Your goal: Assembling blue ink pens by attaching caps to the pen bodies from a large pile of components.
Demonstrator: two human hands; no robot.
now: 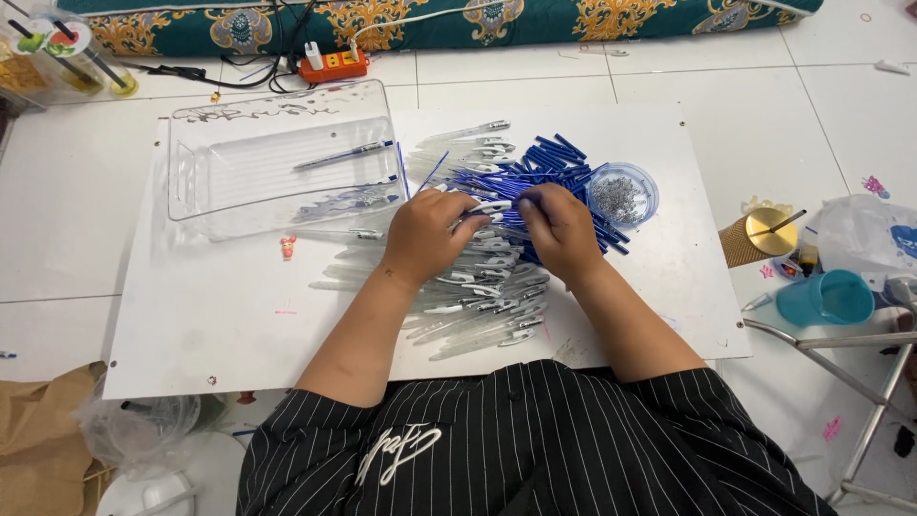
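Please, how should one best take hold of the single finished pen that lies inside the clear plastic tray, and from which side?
Probably from above, pinching the middle of the barrel. The pen lies flat and alone on the floor of the clear tray, slanted, with bare space around it. The tray walls would likely block a sideways approach, so thumb and forefinger are best set across the thin barrel, one on each long side.

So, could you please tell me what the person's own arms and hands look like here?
Both forearms are bare, and the left hand and right hand wear no gloves. No rings or watch show. Loose short sleeves of a black shirt with thin white pinstripes end near the elbows.
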